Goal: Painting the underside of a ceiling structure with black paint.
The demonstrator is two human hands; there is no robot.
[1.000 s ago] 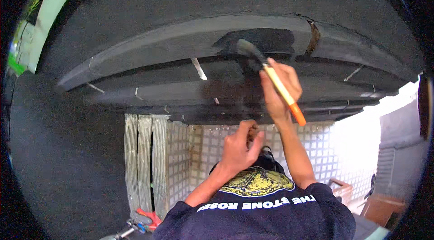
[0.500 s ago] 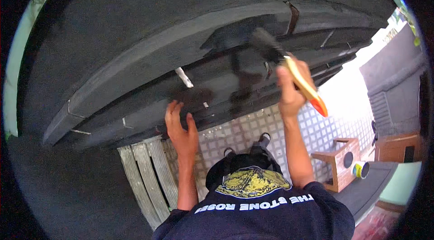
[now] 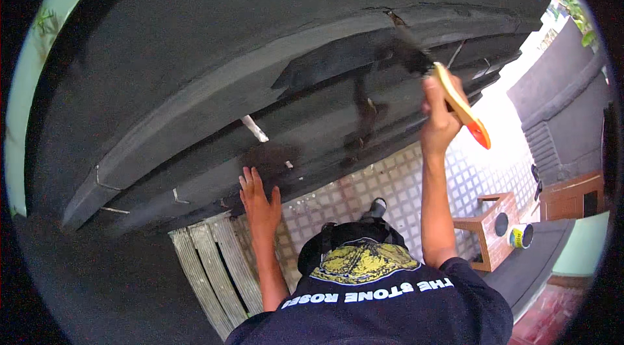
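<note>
A floor of small white square tiles (image 3: 396,186) lies below in bright daylight. A pale wooden slat panel (image 3: 214,264) rests on it. A brick-red box with round holes (image 3: 491,231) stands near a grey wall (image 3: 559,117).

Both arms were raised overhead, bare from the short dark sleeves to the fingertips. The left hand (image 3: 260,205) was spread flat, palm pressed upward, its fingers (image 3: 249,184) pointing away from the body and slightly fanned, the thumb splayed out to the side. The left forearm ran nearly straight below the fingers, elbow low by the shoulder. The right hand (image 3: 439,121) was higher and farther out, curled into a firm fist, fingers wrapped tight and knuckles facing outward. The right wrist was bent a little back, and the forearm stood almost vertical beneath the clenched fingers.
</note>
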